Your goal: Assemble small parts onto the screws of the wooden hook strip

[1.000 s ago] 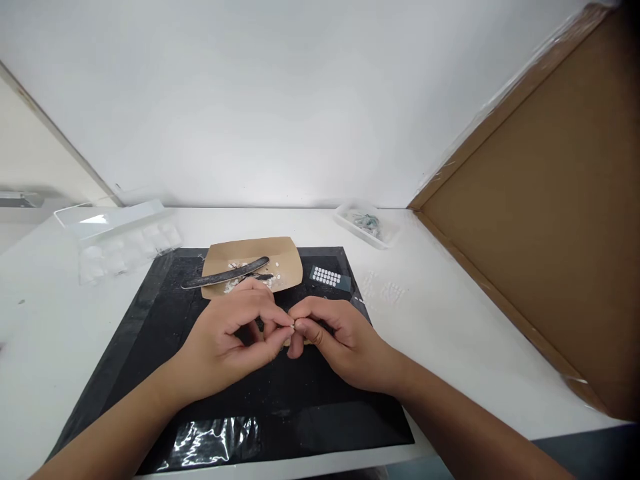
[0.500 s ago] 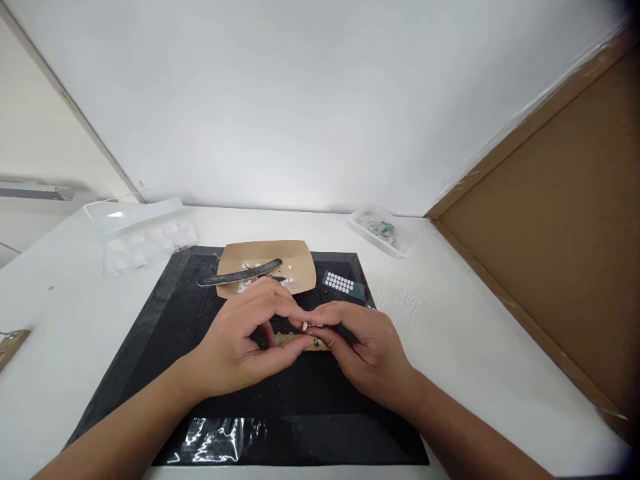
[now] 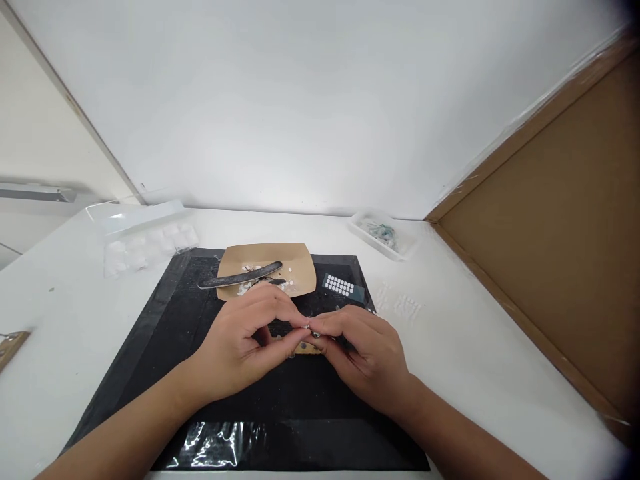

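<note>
**Two bare hands meeting fingertip to fingertip**

The left hand (image 3: 239, 350) and right hand (image 3: 367, 357) reach in from the lower corners, forearms angled inward. Both curl their fingers (image 3: 295, 319), thumbs and forefingers pinched together where the hands touch at centre.

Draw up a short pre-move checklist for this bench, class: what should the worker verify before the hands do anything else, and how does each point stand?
1. Both hands over the black mat: ok.
2. Left hand and right hand meet fingertip to fingertip on a small pale piece: ok.
3. What the piece is, and how firm the grip: cannot tell.
4. Nail file resting across the brown paper tray, away from the hands: ok.
5. Dotted sheet within sight beside the tray: ok.
</note>
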Motion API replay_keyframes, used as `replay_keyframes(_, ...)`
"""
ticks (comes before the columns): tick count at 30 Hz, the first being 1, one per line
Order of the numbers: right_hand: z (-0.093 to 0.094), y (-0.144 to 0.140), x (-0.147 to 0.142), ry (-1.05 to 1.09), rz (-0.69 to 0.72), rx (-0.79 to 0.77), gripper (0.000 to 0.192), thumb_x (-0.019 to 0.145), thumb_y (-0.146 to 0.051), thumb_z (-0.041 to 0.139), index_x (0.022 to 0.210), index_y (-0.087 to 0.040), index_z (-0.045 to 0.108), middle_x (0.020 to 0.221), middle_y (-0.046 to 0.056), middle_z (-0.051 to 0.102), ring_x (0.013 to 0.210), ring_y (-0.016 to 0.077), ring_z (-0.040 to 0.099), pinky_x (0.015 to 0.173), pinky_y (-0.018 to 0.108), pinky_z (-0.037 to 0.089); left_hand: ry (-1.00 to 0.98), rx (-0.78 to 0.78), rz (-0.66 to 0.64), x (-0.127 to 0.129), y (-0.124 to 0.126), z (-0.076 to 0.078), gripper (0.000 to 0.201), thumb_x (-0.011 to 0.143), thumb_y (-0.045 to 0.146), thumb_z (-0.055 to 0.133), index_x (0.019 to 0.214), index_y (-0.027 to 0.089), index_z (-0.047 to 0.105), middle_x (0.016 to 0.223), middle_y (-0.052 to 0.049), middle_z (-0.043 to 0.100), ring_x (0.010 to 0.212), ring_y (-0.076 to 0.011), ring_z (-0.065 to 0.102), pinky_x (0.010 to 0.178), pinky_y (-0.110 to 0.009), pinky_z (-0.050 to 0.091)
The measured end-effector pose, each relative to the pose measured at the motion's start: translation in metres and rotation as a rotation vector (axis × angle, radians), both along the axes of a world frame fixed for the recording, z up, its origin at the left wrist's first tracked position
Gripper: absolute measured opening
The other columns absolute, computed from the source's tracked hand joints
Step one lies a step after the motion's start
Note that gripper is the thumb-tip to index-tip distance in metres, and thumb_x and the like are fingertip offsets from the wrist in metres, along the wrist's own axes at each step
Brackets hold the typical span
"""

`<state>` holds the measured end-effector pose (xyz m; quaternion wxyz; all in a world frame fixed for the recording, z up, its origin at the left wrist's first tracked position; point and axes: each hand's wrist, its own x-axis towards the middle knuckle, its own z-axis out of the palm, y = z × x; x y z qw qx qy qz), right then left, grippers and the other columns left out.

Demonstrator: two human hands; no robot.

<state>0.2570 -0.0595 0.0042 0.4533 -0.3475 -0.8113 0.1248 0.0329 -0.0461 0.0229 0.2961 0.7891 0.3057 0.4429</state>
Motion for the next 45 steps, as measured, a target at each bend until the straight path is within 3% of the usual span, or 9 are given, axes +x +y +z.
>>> replay_keyframes(5, 0.004, -0.002, -0.002, 0.045, 0.044, -0.202, 0.004, 0.098, -0.025, 0.075, 0.099, -0.025, 0.071, 0.089, 0.001, 0.082, 0.075, 0.0168, 0.076, 0.068, 0.029, 0.058, 0.042, -0.013, -0.051, -0.001, -0.001, 0.000, 0.011, 0.096, 0.014, 0.070, 0.106, 0.019, 0.074, 0.098, -0.008, 0.071, 0.091, -0.0169, 0.068, 0.052, -0.016, 0.057)
replay_keyframes(9, 0.014, -0.003, -0.001, 0.151, 0.211, -0.360, 0.009, 0.093, -0.022, 0.073, 0.101, -0.022, 0.069, 0.087, 0.003, 0.077, 0.068, 0.0149, 0.069, 0.060, 0.027, 0.052, 0.071, 0.056, -0.103, -0.005, -0.001, 0.004, 0.015, 0.097, 0.012, 0.069, 0.110, 0.019, 0.071, 0.100, -0.009, 0.070, 0.091, -0.0171, 0.067, 0.053, -0.017, 0.055)
replay_keyframes(12, 0.017, -0.002, 0.001, 0.199, 0.335, -0.441, 0.020, 0.091, -0.021, 0.070, 0.111, -0.021, 0.068, 0.094, 0.006, 0.076, 0.071, 0.0158, 0.070, 0.055, 0.026, 0.047, 0.118, 0.156, -0.142, -0.007, 0.000, 0.008, 0.017, 0.097, 0.007, 0.067, 0.110, 0.018, 0.068, 0.098, -0.008, 0.070, 0.091, -0.0175, 0.065, 0.069, -0.025, 0.059)
replay_keyframes(15, 0.013, -0.001, 0.001, 0.235, 0.326, -0.511, 0.010, 0.096, -0.023, 0.069, 0.105, -0.020, 0.069, 0.087, 0.004, 0.074, 0.064, 0.0129, 0.066, 0.051, 0.024, 0.044, 0.139, 0.231, -0.163, -0.009, 0.003, 0.009, 0.019, 0.097, 0.004, 0.066, 0.110, 0.018, 0.067, 0.098, -0.007, 0.069, 0.092, -0.0183, 0.064, 0.086, -0.035, 0.057)
replay_keyframes(20, 0.004, -0.001, -0.003, 0.358, 0.359, -0.626, 0.003, 0.099, -0.022, 0.066, 0.101, -0.020, 0.064, 0.093, 0.003, 0.069, 0.065, 0.0124, 0.074, 0.048, 0.020, 0.046, 0.108, 0.312, -0.165, -0.006, 0.007, 0.004, 0.019, 0.097, 0.004, 0.068, 0.110, 0.018, 0.069, 0.096, -0.006, 0.070, 0.088, -0.0177, 0.064, 0.081, -0.035, 0.055)
replay_keyframes(25, 0.000, -0.002, -0.008, 0.364, 0.269, -0.477, 0.011, 0.091, -0.014, 0.066, 0.090, -0.022, 0.060, 0.088, 0.001, 0.068, 0.066, 0.0119, 0.069, 0.050, 0.021, 0.049, 0.034, 0.214, -0.122, -0.001, 0.003, 0.000, 0.024, 0.093, 0.006, 0.073, 0.113, 0.019, 0.074, 0.096, -0.008, 0.073, 0.085, -0.0169, 0.069, 0.069, -0.028, 0.061)
replay_keyframes(28, 0.000, 0.000, -0.010, 0.331, 0.174, -0.255, 0.018, 0.085, -0.007, 0.068, 0.086, -0.023, 0.059, 0.081, 0.000, 0.066, 0.064, 0.0117, 0.063, 0.053, 0.022, 0.050, -0.050, 0.037, -0.124, 0.001, -0.002, -0.003, 0.032, 0.089, 0.008, 0.078, 0.119, 0.019, 0.077, 0.104, -0.010, 0.072, 0.079, -0.0140, 0.070, 0.051, -0.017, 0.057)
replay_keyframes(35, -0.004, 0.007, -0.007, 0.190, 0.088, 0.154, 0.027, 0.085, 0.002, 0.070, 0.094, -0.021, 0.061, 0.087, 0.003, 0.070, 0.071, 0.0130, 0.068, 0.058, 0.023, 0.056, -0.185, -0.406, -0.064, 0.005, -0.011, -0.004, 0.020, 0.094, 0.017, 0.075, 0.111, 0.020, 0.083, 0.103, -0.007, 0.072, 0.055, -0.0054, 0.065, 0.042, -0.013, 0.059)
replay_keyframes(45, 0.005, 0.008, -0.004, 0.189, 0.147, 0.117, 0.026, 0.088, 0.005, 0.074, 0.104, -0.016, 0.070, 0.099, 0.010, 0.076, 0.090, 0.0170, 0.076, 0.075, 0.027, 0.065, -0.286, -0.609, -0.022, 0.009, -0.007, -0.001, 0.013, 0.090, 0.019, 0.077, 0.102, 0.018, 0.082, 0.097, -0.005, 0.071, 0.053, -0.0060, 0.062, 0.036, -0.015, 0.058)
